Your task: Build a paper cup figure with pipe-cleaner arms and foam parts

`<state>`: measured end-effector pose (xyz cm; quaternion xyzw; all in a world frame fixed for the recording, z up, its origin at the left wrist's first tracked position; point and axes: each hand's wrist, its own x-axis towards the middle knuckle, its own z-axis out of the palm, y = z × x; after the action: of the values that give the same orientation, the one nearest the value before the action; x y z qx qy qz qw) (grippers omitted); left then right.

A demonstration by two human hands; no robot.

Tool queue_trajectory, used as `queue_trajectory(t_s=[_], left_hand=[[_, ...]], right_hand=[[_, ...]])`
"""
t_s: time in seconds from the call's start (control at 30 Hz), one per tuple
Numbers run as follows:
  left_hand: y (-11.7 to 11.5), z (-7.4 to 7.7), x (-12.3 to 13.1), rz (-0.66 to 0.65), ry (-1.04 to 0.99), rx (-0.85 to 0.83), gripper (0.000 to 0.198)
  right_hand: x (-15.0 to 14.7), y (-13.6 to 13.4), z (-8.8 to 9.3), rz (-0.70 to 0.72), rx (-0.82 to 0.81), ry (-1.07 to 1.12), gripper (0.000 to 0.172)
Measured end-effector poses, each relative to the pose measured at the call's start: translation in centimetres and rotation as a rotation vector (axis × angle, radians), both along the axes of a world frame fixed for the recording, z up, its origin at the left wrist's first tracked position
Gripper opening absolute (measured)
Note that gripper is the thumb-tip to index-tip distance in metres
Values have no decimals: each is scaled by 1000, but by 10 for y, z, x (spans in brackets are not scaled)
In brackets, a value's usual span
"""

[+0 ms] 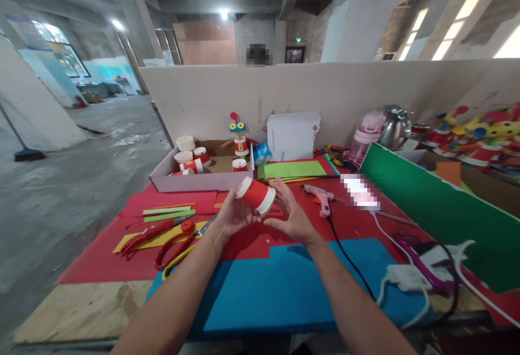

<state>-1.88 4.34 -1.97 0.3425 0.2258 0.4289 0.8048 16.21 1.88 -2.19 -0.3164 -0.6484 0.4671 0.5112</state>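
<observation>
My left hand (236, 213) grips a paper cup (257, 194) wrapped in red, with white ends, tilted on its side above the table. Just right of the cup, my right hand (291, 215) is open, its thumb and fingers apart; I cannot tell whether its fingertips touch the cup. A small dark coiled piece (264, 181) shows behind the cup, partly hidden. Left of my left hand lie red-handled scissors (152, 236) and a second, larger pair (174, 249) with a red round piece (187, 227) beside them. The pink glue gun (320, 198) rests right of my right hand.
A shallow box (199, 183) holds several cups and a cup figure (240, 146). Blue sheets (284, 290) cover the near table. Green paper (290, 169) lies behind the cup. A green panel (439, 219), a white power strip (406, 278) and cords lie at right.
</observation>
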Motion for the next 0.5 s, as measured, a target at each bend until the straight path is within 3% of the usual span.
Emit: queue_trajectory(t_s=[0.2,0.37,0.43,0.5], left_hand=[[4,-10,2,-74,-13,-69,48],[7,-11,4,-134,96,-20,72],[6,-9,5,-87,182,34,79],[4,-6,6,85,305,130,74]], right_hand=[[-12,-2,-11,-97,106,-46,82],[-15,0,-13,-173,38,-37,67],[-15,2,-12,-203,-33,28,61],[-14,5,-11,-263,-105,114,57]])
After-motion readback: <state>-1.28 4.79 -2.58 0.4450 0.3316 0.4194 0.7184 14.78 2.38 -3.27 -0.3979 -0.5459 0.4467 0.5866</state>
